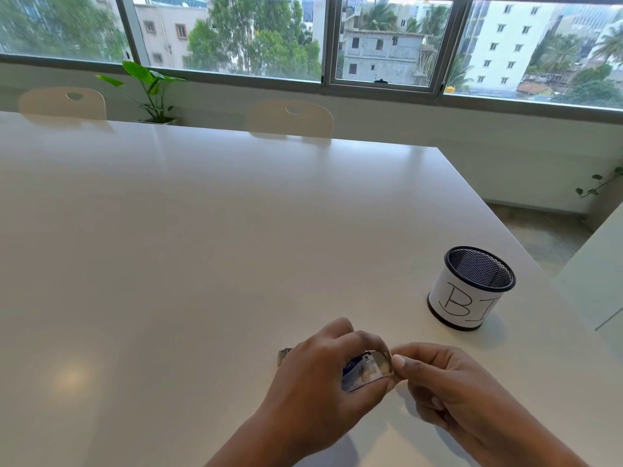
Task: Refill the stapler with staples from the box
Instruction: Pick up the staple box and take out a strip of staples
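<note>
The small blue staple box (362, 374) is gripped in the curled left hand (317, 375), low over the near table (168, 230). Its right end is pinched by the right hand (435, 382). A mesh cup (472, 288) is seen farther right.

white table (202, 230) with a glossy top; near its right edge stands an upright black mesh cup (467, 298), wrapped in white paper hand-lettered "bi". 2 pale seats at the far side: left chair (62, 104), centre chair (290, 117). between them, a potted plant (148, 89) below a wide window (394, 85); buildings (381, 55) and trees outside.
</note>
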`<state>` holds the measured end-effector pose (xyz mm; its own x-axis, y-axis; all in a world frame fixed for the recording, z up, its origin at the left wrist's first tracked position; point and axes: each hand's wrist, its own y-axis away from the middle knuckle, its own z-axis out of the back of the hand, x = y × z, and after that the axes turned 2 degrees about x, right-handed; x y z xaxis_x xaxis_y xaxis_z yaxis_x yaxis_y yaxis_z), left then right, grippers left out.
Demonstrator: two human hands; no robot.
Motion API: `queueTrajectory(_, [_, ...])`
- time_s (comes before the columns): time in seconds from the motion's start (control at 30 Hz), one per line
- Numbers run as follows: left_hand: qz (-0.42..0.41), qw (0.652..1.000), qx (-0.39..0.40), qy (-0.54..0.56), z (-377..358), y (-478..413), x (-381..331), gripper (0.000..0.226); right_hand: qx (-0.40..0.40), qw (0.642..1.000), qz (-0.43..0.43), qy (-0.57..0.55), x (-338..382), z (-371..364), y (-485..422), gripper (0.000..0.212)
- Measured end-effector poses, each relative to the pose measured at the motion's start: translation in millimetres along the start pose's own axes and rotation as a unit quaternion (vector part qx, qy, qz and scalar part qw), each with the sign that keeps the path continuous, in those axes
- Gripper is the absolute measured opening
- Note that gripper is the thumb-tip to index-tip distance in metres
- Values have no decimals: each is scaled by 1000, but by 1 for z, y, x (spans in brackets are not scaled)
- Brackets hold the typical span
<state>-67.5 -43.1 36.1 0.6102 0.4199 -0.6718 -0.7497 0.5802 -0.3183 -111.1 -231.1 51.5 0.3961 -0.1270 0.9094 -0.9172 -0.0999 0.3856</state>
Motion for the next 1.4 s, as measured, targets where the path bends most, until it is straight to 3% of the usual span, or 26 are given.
queueTrajectory(0.27, [-5, 999, 0, 34, 3, 1, -2, 43, 5, 999, 6, -31, -2, -4, 1, 17])
queueTrajectory(0.47, [-4, 998, -23, 51, 5, -1, -2, 34, 0, 1000, 10, -21, -1, 0, 1, 33])
queueTrajectory(0.73, [3, 996, -37, 83, 4, -1, 1, 33, 1, 997, 71, -18, 2, 0, 1, 35])
queueTrajectory(1.13, [-17, 995, -27, 99, 5, 0, -3, 34, 17, 999, 42, -28, -1, 2, 1, 22])
queueTrajectory(1.4, [-25, 994, -41, 98, 7, 0, -2, 39, 65, 996, 17, -66, -2, 2, 0, 38])
